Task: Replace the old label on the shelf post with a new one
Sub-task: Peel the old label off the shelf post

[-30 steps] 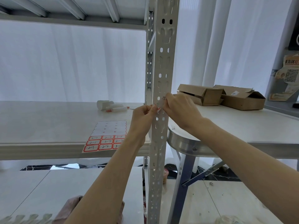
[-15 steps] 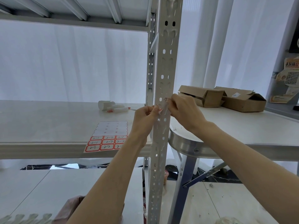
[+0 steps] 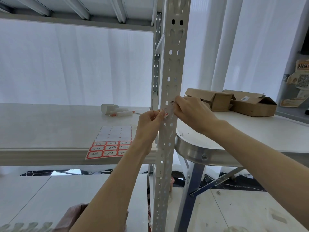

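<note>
**Asker:** Where are you standing in all this?

**Me:** Facing the shelf post (image 3: 168, 131), the tall perforated upright through the middle of my view. The shelf board (image 3: 50, 131) runs off toward nine o'clock, and a table (image 3: 250, 134) with two cardboard boxes (image 3: 234, 102) sits toward three o'clock.

**Asker:** And the spare labels?

**Me:** The label sheet (image 3: 110, 143) lies flat on the shelf board at about eight o'clock from my hands, its lower rows red-bordered with writing, its upper rows blank. Farther back, at ten o'clock, is a small white bottle (image 3: 115, 110) lying on its side.

**Asker:** What are your hands doing?

**Me:** Both are pinched closed on the label (image 3: 168, 110) on the face of the post. My left hand (image 3: 148, 124) nips its left end, where a red corner curls off the metal; my right hand (image 3: 190, 113) nips the right end, at two o'clock from the left. Whether this is the old one lifting or the new one going down, I cannot tell.

**Asker:** How do you do it well?

**Me:** If peeling, I'd pull low and slow along the post so the paper comes off whole, since it may tear at the holes. If sticking, I'd square it between the holes, then press from the centre outward.
</note>
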